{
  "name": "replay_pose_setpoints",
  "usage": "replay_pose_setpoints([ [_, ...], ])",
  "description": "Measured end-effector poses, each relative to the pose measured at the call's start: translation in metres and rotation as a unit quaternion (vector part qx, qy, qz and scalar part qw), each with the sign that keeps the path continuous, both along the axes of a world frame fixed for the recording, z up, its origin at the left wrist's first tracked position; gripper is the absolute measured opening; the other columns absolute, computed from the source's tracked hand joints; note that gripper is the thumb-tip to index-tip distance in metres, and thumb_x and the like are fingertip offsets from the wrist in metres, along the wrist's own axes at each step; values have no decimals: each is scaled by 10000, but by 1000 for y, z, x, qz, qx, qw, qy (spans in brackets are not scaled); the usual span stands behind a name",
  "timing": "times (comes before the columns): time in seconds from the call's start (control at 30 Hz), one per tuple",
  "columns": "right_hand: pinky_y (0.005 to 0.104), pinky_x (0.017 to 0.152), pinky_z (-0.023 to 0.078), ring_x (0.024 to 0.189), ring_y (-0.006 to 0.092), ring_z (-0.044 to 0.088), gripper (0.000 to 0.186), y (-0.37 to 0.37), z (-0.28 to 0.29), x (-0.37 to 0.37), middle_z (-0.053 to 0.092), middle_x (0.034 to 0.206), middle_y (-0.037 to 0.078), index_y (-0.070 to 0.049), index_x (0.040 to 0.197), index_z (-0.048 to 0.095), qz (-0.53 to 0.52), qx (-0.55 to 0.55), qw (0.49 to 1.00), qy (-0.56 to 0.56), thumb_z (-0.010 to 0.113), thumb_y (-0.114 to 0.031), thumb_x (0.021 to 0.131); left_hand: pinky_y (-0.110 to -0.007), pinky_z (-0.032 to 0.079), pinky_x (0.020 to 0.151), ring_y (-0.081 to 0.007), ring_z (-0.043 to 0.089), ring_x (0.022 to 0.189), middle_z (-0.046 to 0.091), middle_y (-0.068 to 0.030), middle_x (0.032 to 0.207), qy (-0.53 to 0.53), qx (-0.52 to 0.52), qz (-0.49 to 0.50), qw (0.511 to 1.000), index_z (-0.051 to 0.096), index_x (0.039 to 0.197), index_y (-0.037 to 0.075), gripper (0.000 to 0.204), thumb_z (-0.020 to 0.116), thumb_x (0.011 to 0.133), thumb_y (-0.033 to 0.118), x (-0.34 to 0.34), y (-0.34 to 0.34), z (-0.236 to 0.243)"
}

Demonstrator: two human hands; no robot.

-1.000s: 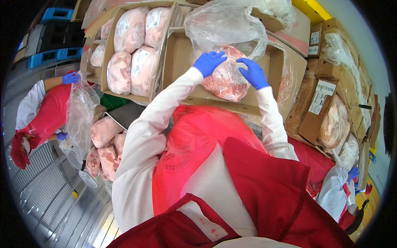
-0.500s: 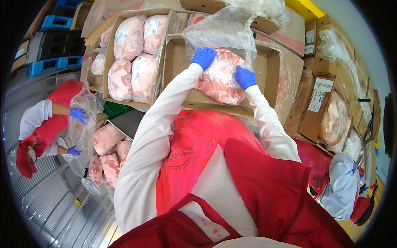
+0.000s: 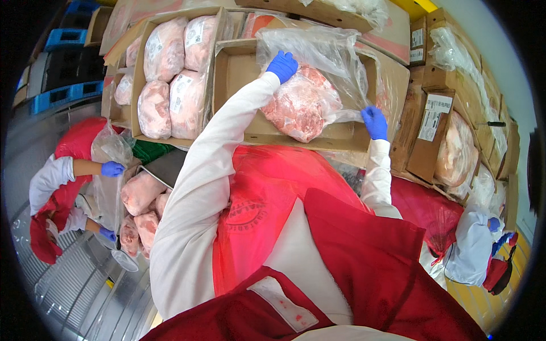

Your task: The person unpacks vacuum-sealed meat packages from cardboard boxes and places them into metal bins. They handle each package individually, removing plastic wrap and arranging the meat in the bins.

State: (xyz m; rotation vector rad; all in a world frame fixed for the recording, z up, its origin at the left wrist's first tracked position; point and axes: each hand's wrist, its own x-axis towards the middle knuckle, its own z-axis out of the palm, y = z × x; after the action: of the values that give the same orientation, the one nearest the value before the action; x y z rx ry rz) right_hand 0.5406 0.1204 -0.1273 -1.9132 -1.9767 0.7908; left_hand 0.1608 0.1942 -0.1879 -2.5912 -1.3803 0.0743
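Note:
A large raw cut of meat [image 3: 301,105], pink and partly frosted, lies in an open cardboard box [image 3: 227,65] in front of me. Clear plastic wrap [image 3: 335,51] spreads behind and to the right of it. At the meat's upper left edge is my blue-gloved left hand [image 3: 282,67], its fingers closed; what they grip against the meat and wrap is hidden. Over the box's right side, my blue-gloved right hand [image 3: 375,123] pinches a stretched strip of the wrap, apart from the meat.
To the left stands a box [image 3: 139,85] of several wrapped meat pieces. Lower left, a co-worker's gloved hand [image 3: 112,169] holds clear plastic near more meat pieces [image 3: 142,193]. Cardboard boxes [image 3: 424,136] are stacked at right, with another person [image 3: 469,244] below them.
My right hand has moved right and slightly down, off the meat, drawing the wrap with it. More of the meat's surface shows uncovered. My left hand stays at the meat's upper left edge.

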Motion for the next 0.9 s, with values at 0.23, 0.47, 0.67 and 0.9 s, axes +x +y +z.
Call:
replay_pose_setpoints([
  [0.23,376,824,443,913,302,563,355,-9,47,-119,589,928,152,-39,1017,574,28,163,981,99,680,-245,748,-419,384,729,-232,540,862,621,-55,803,-1,-30,-15,999,635,814,124,148,490,784,130,2,16,6],
  [0.47,428,782,472,879,336,618,362,0,-23,-144,631,961,197,-62,1065,586,76,-66,985,-142,612,-296,790,-420,405,805,-251,606,873,660,-75,872,68,-142,62,986,674,834,140,184,513,778,209,-7,21,-7],
  [0.67,316,774,463,850,200,628,262,5,-21,11,668,929,127,-24,978,664,1,-51,997,60,610,-244,847,-457,443,711,-316,630,751,645,-143,769,-4,-158,71,985,655,795,138,185,517,761,255,-141,-14,51],
  [0.9,418,887,417,978,370,549,370,-26,15,-41,597,1044,183,-60,1131,561,-120,161,980,-8,587,-186,785,-487,423,643,-297,607,732,626,-124,808,-57,-30,425,903,573,903,139,158,489,820,245,-151,-97,92],
])
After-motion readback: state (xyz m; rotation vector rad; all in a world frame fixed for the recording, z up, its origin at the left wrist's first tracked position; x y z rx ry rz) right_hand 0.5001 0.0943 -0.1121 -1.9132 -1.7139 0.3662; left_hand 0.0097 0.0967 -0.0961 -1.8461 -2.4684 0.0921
